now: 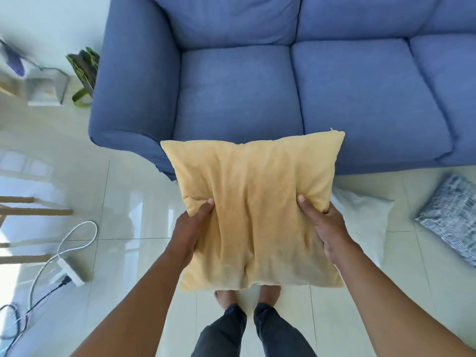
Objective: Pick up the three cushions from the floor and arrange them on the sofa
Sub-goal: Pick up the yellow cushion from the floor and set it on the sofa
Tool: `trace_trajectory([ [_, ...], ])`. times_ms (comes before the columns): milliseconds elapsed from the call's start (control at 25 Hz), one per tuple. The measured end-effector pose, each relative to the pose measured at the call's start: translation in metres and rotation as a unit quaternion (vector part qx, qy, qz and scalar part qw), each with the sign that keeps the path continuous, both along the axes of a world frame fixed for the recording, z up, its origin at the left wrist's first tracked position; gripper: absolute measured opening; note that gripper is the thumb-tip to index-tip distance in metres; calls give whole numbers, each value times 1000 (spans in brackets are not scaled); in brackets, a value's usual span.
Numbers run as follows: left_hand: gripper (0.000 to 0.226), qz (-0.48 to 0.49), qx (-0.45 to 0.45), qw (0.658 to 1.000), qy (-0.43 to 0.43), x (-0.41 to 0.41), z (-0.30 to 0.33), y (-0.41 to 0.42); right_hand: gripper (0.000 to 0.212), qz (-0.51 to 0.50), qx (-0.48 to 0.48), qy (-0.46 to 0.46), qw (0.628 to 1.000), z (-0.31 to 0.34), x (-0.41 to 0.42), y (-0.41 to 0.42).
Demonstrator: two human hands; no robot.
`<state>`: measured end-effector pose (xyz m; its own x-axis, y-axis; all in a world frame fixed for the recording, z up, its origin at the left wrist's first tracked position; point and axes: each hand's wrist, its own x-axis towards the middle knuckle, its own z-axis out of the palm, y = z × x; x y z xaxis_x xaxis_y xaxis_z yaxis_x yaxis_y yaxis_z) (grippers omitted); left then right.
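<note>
I hold a yellow cushion (253, 202) in the air in front of the blue sofa (239, 91), its top edge level with the front of the seat. My left hand (190, 228) grips its left side and my right hand (325, 228) grips its right side, thumbs on the near face. A white cushion (363, 220) lies on the floor to the right, partly hidden behind the yellow one. A blue-and-white patterned cushion (450, 217) lies on the floor further right, by the frame edge. The sofa seats are bare.
A white power strip (70, 271) with looping cables lies on the glossy tiled floor (123, 207) at the left. Wooden furniture legs (36, 212) stick in from the left edge. A green bag (83, 73) leans by the sofa's left arm. My feet (247, 296) stand below the cushion.
</note>
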<state>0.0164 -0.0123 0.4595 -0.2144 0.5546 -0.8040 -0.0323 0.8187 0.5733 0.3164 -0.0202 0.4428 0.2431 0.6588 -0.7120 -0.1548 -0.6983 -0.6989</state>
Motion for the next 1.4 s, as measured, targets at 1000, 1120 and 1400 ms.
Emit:
trace_trajectory([
  [1000,44,51,219,974,-16,3,208,71,68,-12,219,22,975,214,-8,82],
  [1120,33,52,225,973,-23,-12,208,113,73,-12,233,21,972,219,-20,123],
  [1400,55,15,266,963,-49,-45,232,228,83,-27,263,3,964,247,-55,226],
])
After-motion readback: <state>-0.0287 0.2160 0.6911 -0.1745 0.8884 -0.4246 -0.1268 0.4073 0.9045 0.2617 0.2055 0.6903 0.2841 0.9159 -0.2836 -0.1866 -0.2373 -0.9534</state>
